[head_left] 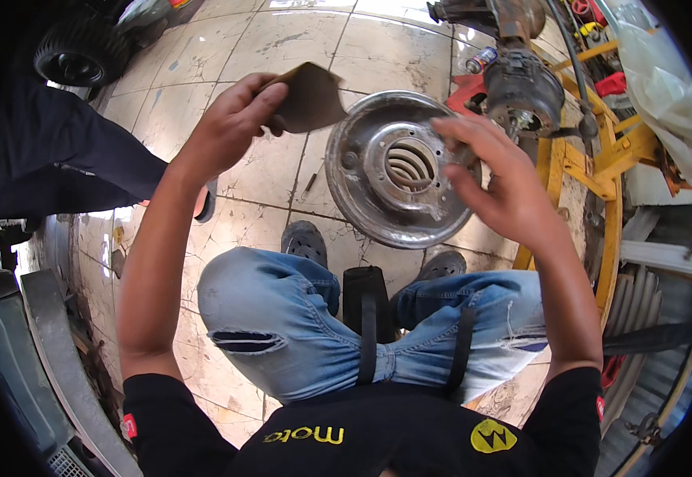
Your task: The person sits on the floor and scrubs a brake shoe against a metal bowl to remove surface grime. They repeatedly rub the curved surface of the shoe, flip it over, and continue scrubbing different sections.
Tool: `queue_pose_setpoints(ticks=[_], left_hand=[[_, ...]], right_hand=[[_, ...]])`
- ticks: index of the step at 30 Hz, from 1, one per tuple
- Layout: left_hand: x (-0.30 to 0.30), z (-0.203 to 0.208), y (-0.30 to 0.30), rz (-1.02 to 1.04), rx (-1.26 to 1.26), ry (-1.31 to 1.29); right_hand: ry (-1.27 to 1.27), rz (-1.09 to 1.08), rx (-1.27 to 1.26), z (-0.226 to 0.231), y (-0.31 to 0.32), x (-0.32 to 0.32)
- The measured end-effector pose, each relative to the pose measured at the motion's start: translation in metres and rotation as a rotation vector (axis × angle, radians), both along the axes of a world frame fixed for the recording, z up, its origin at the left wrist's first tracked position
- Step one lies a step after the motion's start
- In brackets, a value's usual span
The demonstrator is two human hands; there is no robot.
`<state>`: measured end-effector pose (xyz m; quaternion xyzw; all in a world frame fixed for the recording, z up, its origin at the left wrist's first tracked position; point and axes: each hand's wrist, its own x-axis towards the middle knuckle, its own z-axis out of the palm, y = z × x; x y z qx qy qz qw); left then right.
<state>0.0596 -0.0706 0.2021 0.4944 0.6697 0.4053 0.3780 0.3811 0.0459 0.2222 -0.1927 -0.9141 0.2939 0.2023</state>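
My left hand (239, 119) pinches a bent, dark brown-grey piece of sandpaper (312, 102) between thumb and fingers, in the air left of the drum. In front of my feet lies a round, shiny metal brake drum (362, 195) with a raised hub, bolt holes and a wide central opening. Through that opening show the curved rings of a coil spring (410, 168). My right hand (501, 175) hovers over the drum's right edge, fingers apart and slightly blurred, holding nothing. Whether its fingertips touch the rim I cannot tell.
A yellow metal frame (600, 183) stands at the right, by an axle with a dark hub (525, 87). Near it are a spray can (481, 60) and a red stand (467, 94). Another person's dark-trousered leg (68, 151) and a tyre (79, 60) are at left.
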Motion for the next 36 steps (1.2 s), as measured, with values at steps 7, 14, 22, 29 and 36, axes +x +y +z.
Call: queue_pose_setpoints(ticks=[7, 14, 22, 29, 36], left_hand=[[0.096, 0.019, 0.038, -0.188, -0.082, -0.133], [0.103, -0.004, 0.045, -0.183, -0.268, -0.198], [0.119, -0.098, 0.047, -0.554, 0.239, 0.848], [0.135, -0.111, 0.054, -0.562, 0.135, 0.925], [0.1, -0.12, 0.058, -0.118, 0.082, 0.947]], right_hand=[[0.038, 0.019, 0.403, -0.02, -0.007, -0.007], [0.022, -0.066, 0.396, -0.043, 0.01, 0.012], [-0.196, -0.368, -0.192, -0.034, 0.039, 0.067], [-0.171, -0.321, -0.149, -0.036, 0.042, 0.072], [-0.472, -0.162, -0.104, -0.089, 0.014, 0.067]])
